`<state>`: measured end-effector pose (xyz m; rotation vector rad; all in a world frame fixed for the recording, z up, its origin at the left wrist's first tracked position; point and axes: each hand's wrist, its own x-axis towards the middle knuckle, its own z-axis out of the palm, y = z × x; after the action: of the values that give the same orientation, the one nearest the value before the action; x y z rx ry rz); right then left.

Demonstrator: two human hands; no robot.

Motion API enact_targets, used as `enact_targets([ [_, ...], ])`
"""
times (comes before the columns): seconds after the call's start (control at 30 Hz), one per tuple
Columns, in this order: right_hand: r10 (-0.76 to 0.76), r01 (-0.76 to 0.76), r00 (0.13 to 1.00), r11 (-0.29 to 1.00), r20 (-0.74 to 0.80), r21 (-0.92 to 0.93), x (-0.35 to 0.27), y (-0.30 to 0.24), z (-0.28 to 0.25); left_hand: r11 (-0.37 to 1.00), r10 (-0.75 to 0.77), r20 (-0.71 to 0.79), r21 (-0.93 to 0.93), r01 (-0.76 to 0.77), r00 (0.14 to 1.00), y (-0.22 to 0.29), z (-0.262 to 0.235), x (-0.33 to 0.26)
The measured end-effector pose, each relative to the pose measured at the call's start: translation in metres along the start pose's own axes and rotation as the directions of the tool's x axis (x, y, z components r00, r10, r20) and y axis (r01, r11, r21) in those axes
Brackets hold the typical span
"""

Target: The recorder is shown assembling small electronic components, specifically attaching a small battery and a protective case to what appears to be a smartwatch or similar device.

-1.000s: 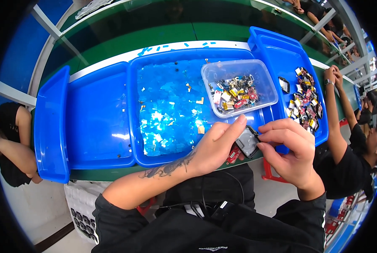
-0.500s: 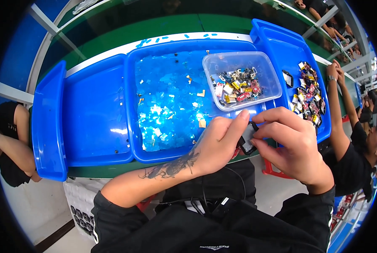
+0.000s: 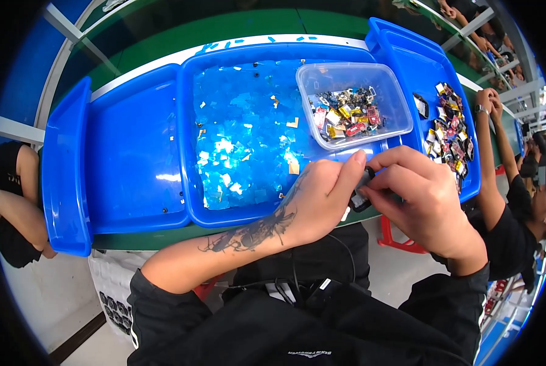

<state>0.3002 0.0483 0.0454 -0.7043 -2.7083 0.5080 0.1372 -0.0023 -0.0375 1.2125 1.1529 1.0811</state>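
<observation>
Between my two hands is a small black rectangular case point(image 3: 361, 201) with a greyish face, partly covered by fingers. My left hand point(image 3: 322, 198) is closed around its left side, thumb pointing up along it. The fingertips of my right hand point(image 3: 424, 198) pinch its right edge. A small white edge shows just under my left hand; what it belongs to I cannot make out. Right behind the hands stands a clear plastic box point(image 3: 401, 131) holding several small electronic parts point(image 3: 346, 113) in red, yellow, white and black.
The clear box sits in a wide blue tray point(image 3: 187, 140) strewn with blue film pieces point(image 3: 236, 134). Another blue tray point(image 3: 132, 152) adjoins on the left. In the right tray point(image 3: 407, 61) lie a similar black case point(image 3: 420, 105) and a heap of parts point(image 3: 450, 134). Co-workers' arms point(image 3: 489, 165) show at right.
The black case has turned and tilted between my fingers, showing less of its grey face. My right fingers have shifted along it. The trays appear slightly higher in view.
</observation>
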Motion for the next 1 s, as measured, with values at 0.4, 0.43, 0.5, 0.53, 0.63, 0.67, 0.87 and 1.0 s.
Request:
enact_targets([
  [0.4, 0.027, -0.035, 0.998, 0.991, -0.062, -0.127, -0.013, -0.003, 0.014, 0.985, -0.153, 0.103, 0.091, 0.144, 0.983, 0.003, 0.000, 0.001],
  [0.43, 0.020, -0.028, 0.998, 0.992, -0.065, -0.124, -0.014, -0.002, 0.014, 0.985, -0.155, 0.103, 0.096, 0.145, 0.983, 0.001, 0.001, 0.001],
  [0.5, 0.016, -0.024, 0.997, 0.992, -0.071, -0.121, -0.014, -0.002, 0.015, 0.997, -0.045, 0.029, 0.071, 0.043, 0.999, -0.005, 0.005, 0.003],
  [0.53, 0.016, -0.026, 0.997, 0.992, -0.080, -0.125, -0.014, -0.003, 0.016, 0.996, -0.045, 0.032, 0.074, 0.043, 0.998, -0.006, 0.006, 0.004],
  [0.63, 0.010, -0.024, 0.994, 0.990, -0.105, -0.136, -0.015, -0.003, 0.020, 0.996, -0.023, -0.022, 0.091, 0.025, 1.000, -0.006, 0.005, 0.005],
  [0.67, 0.003, -0.021, 0.993, 0.989, -0.120, -0.148, -0.016, -0.002, 0.022, 0.994, -0.071, 0.007, 0.080, 0.070, 0.997, -0.005, 0.004, 0.005],
  [0.87, 0.062, -0.082, 0.974, 0.993, -0.220, -0.085, -0.017, 0.001, 0.030, 0.993, -0.105, 0.028, 0.051, 0.104, 0.994, -0.005, 0.001, 0.008],
  [1.0, 0.329, -0.275, 0.932, 0.915, -0.151, 0.296, -0.019, 0.000, 0.024, 0.993, -0.067, -0.011, -0.102, 0.065, 0.998, -0.007, 0.005, 0.008],
])
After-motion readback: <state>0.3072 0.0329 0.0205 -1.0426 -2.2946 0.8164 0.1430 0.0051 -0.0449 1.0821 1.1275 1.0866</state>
